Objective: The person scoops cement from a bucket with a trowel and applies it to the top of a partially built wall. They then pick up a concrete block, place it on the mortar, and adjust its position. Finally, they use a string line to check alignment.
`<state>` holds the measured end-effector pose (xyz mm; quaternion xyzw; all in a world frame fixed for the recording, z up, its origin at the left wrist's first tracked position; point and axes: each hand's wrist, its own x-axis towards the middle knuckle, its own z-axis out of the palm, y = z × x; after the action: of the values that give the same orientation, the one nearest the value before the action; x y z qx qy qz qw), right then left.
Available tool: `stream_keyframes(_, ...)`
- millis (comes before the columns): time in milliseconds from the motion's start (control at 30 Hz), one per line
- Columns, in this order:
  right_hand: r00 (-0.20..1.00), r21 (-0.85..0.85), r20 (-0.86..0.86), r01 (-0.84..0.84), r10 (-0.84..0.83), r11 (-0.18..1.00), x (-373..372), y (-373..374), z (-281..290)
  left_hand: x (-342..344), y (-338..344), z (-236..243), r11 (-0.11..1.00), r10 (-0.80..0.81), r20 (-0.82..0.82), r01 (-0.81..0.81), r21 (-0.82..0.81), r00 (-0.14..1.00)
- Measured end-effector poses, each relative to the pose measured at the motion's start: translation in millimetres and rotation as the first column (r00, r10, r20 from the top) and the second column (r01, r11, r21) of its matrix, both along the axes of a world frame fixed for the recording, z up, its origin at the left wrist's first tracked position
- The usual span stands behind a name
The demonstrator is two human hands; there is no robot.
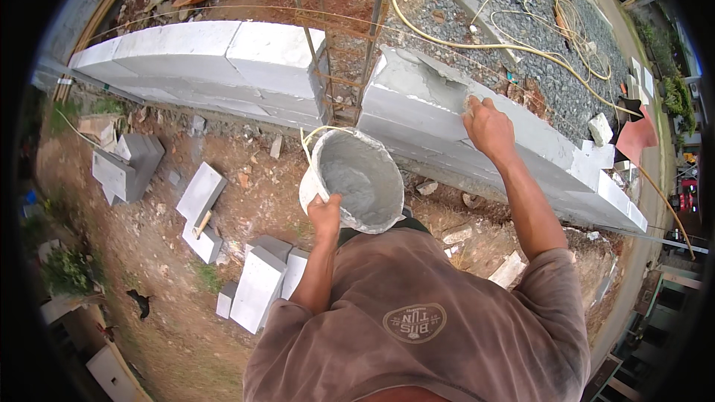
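My left hand [325,212] grips the rim of a mortar-smeared bucket [307,187], tilted in front of my body with its mouth facing me. Wet grey mortar [350,182] lies inside it. A pale handle loops over the bucket's far left side. My right hand [488,126] is closed around what looks like a mortar-coated trowel [449,93], its handle hidden by my fingers. The blade rests at the top of the right-hand block wall [417,123], where grey mortar [398,74] is spread along the near end.
Rusty rebar [372,18] stands in the gap between this wall and the left block wall [194,41]. A string runs behind both. Loose white blocks [257,286] and a mallet-like handle [202,223] lie at left. Gravel [544,37] and a yellow hose [477,46] are beyond.
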<state>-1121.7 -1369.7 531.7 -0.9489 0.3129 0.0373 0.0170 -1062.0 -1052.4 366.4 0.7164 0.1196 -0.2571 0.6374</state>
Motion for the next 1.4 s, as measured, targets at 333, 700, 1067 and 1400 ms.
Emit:
stream_keyframes(333,0.989,0.127,0.136,-0.076,0.059,0.989,-22,48,-1,4,5,-1,0.998,0.058,-0.035,-0.059,-0.035,0.998)
stream_keyframes(700,0.977,-0.083,0.191,0.116,-0.098,0.99,-97,8,-21,7,0,-2,0.998,0.049,-0.008,-0.049,-0.035,0.999)
stream_keyframes(1067,0.95,-0.134,0.188,0.277,-0.25,0.952,-159,6,-23,6,-9,-6,1.0,0.001,-0.011,-0.001,0.002,1.0)
stream_keyframes(1400,0.891,-0.178,0.227,0.434,-0.392,0.883,-242,-32,-33,-18,-16,-10,0.999,-0.019,-0.002,0.02,0.037,1.0)
